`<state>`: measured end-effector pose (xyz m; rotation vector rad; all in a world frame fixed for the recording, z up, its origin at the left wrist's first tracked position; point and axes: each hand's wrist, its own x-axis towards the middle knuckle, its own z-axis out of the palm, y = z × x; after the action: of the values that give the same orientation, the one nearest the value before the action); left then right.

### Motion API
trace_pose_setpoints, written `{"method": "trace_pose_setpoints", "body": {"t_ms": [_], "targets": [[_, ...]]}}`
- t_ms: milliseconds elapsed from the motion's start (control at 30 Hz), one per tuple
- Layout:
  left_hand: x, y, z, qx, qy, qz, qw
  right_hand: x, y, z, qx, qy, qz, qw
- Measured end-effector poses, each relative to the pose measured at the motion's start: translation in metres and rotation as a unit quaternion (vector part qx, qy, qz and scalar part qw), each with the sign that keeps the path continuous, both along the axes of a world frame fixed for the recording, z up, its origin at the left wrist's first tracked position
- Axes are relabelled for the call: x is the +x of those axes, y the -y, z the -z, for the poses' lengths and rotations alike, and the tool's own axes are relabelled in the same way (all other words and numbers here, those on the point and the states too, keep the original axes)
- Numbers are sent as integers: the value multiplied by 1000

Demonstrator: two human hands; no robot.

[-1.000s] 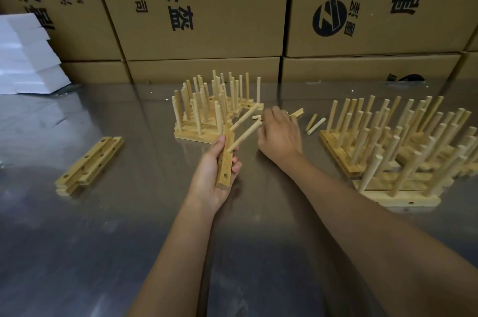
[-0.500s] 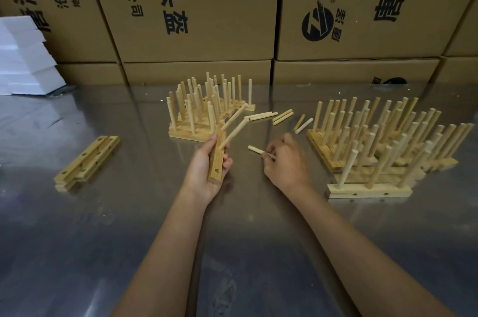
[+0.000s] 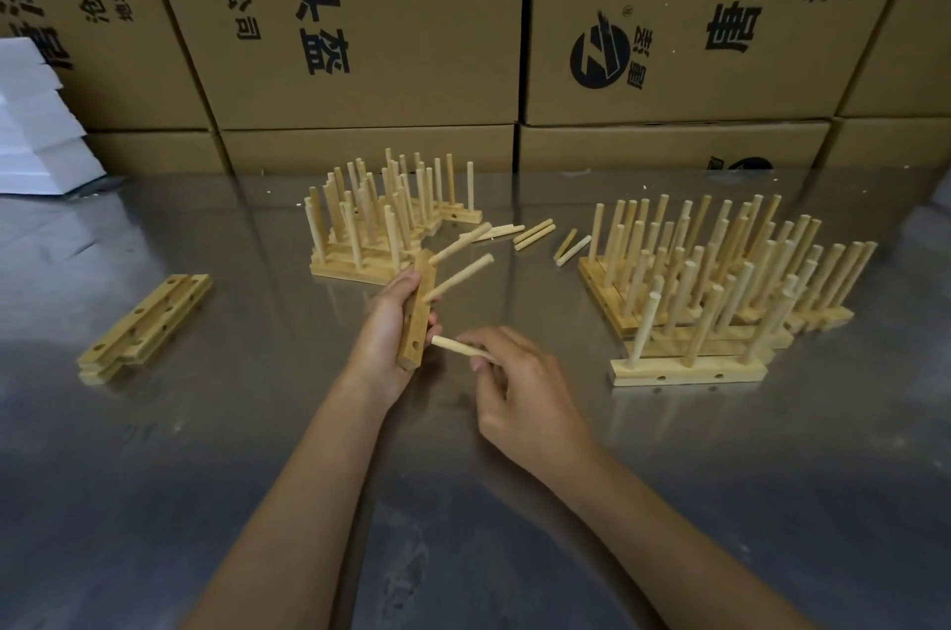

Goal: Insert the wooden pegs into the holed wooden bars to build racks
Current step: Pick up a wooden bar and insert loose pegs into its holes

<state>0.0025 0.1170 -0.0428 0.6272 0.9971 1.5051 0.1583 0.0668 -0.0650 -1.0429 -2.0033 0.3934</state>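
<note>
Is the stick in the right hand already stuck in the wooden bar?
No, the right hand holds the peg just short of the bar.

My left hand point(image 3: 391, 336) is raised, palm turned inward, fingers and thumb wrapped in a grip. My right hand point(image 3: 520, 390) sits just beside it, thumb and fingertips pinching. Both forearms are bare, reaching forward and converging.

The left hand point(image 3: 391, 341) is covering the far side of the wooden bar point(image 3: 418, 315). The right hand point(image 3: 520, 390) is hiding the rear end of the peg point(image 3: 455, 347). Frame edges are cropping the cardboard boxes point(image 3: 360, 12) and white foam blocks point(image 3: 36, 125). Within the finished racks point(image 3: 720, 290), front pegs are masking rear bars.
</note>
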Motion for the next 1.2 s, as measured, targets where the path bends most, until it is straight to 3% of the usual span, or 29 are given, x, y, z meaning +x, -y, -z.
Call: {"method": "trace_pose_setpoints", "body": {"t_ms": [133,467,800,1200], "targets": [[3,1,-2,-10,-23,-3,1000,2,0,-5,40,-24,2,999],[14,4,-1,3,3,20,1000,7,8,-23,64,57,27,996],[17,9,1,14,-16,20,1000,7,8,-26,31,110,-7,993],[17,7,5,25,-28,33,999,-3,2,-20,-91,5,4,996]]}}
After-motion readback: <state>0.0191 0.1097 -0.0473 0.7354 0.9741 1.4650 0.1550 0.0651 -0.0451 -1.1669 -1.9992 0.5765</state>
